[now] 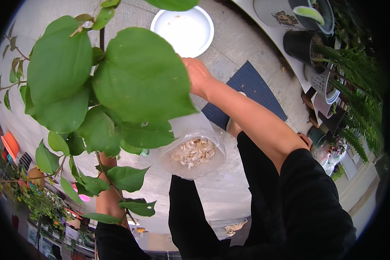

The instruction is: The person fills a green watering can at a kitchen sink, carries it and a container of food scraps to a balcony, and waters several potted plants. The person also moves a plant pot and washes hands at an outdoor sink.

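Observation:
Broad green leaves (141,76) on a branch hang close in front and cover much of the left half of the head view. My right hand (198,76) reaches forward beside the biggest leaf, just below the rim of a white round basin (207,37). Its fingers are mostly behind that leaf, so what they hold, if anything, is hidden. My left forearm rises behind the leaves, which hide the left hand. Between my arms a clear plastic bag (219,162) stands open-mouthed, with pale off-white flakes (194,151) inside.
A dark blue ribbed mat (258,93) lies on the paved floor under my right forearm. Several potted plants, including a black pot (298,45) and ferns (355,99), line the right side. An orange object (10,145) and more plants are far left. A small tan animal (235,228) appears near the bottom.

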`<state>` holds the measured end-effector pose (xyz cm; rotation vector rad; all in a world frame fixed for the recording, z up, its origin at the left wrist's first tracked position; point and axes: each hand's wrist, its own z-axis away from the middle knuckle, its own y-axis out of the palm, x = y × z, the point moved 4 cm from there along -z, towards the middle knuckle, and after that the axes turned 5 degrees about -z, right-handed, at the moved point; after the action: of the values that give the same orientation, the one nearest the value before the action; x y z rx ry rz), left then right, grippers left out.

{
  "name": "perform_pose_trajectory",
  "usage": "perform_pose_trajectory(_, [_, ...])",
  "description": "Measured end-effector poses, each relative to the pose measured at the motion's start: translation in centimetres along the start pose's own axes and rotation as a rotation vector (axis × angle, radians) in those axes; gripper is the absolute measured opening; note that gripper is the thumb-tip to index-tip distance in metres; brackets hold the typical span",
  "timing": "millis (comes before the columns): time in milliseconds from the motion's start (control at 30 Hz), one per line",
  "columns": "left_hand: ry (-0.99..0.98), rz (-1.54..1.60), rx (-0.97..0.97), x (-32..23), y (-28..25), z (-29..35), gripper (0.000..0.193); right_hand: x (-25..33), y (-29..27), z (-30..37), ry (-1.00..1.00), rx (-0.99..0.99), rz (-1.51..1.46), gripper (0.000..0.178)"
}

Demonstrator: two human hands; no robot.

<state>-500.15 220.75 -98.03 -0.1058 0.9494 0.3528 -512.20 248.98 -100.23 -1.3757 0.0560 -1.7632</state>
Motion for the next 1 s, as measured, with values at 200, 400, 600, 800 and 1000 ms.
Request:
perform_pose_trajectory(200, [0.032,-0.032,0.055,-4.5,5.1,-1.1,0.031,1.5,-6.0,1.4,-0.061,-0.220,0.031,0.017])
perform_pose_trajectory(400, [0.074,-0.047,0.128,-6.9,11.3,-4.7,0.030,0.3,-12.1,1.1,-0.045,-0.300,0.103,0.017])
perform_pose_trajectory(600, [0.026,0.027,0.161,-5.4,15.8,-9.2,0.029,-2.7,-16.4,-0.6,0.026,-0.361,0.111,0.016])
perform_pose_trajectory(800, [0.436,-0.532,0.341,-1.9,17.3,-12.9,0.029,-7.3,-16.6,-3.8,0.031,-0.389,0.213,0.019])
perform_pose_trajectory(1000, [-0.081,-0.157,0.148,2.7,17.3,-15.3,0.031,-12.1,-14.8,-6.3,-0.036,-0.368,0.243,0.020])
